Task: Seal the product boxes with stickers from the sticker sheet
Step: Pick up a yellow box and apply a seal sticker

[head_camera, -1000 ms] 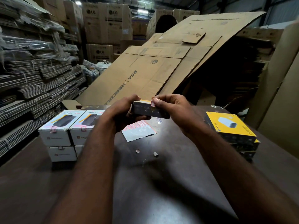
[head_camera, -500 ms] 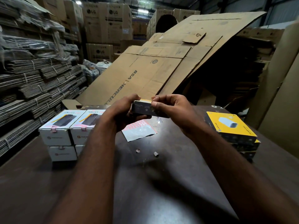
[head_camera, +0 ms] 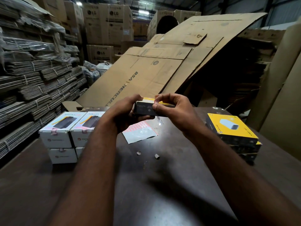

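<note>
Head view: left hand [head_camera: 123, 112] and right hand [head_camera: 176, 110] grip the box [head_camera: 144, 109], ends hidden.

The product box [head_camera: 145, 110] now tips back a little between the hands, showing more of its yellow top. The right hand [head_camera: 176, 111] has slid its thumb lower, uncovering the pink sticker [head_camera: 156, 101] over the edge.

cam: single view, head-worn, wide-angle | aim: fwd+down onto table [head_camera: 171, 185] | range: close, table fills lower frame
</note>
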The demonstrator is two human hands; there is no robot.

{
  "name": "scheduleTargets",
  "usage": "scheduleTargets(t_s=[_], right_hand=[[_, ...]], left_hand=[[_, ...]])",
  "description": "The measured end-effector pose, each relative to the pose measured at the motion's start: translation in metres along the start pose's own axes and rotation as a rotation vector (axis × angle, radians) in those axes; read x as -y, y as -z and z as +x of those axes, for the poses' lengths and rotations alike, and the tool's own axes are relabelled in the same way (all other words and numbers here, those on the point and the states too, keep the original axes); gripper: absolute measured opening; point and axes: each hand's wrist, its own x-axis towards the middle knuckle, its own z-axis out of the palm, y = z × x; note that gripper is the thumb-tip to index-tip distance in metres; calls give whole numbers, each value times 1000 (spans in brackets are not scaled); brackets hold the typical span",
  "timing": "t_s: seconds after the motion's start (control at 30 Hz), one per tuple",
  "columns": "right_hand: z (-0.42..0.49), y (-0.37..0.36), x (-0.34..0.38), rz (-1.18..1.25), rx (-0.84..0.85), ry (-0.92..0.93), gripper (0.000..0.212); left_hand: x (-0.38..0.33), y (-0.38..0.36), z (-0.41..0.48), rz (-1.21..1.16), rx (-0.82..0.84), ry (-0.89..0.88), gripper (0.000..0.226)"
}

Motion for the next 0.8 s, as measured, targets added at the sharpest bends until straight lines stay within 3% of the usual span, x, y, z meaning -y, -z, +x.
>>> scheduleTargets(t_s=[0.3, 0.4, 0.5, 0.63, 0.8], right_hand=[[-1, -4, -2, 73, -22, -75, 58], [-1, -4, 1, 100, -39, -137, 63], [1, -5, 3, 298, -54, -275, 79], [3, -2, 7, 398, -46, -446, 78], [8, 3, -1, 435, -122, -567, 60]], left_hand=[[-2, -2, -2, -24, -10, 5, 17], [-2, -3, -1, -25, 30, -10, 25], [-2, -2, 1, -13, 45, -67, 41], [-4, -5, 2, 42, 51, -136, 46], [-3, -10, 0, 132, 65, -107, 42]])
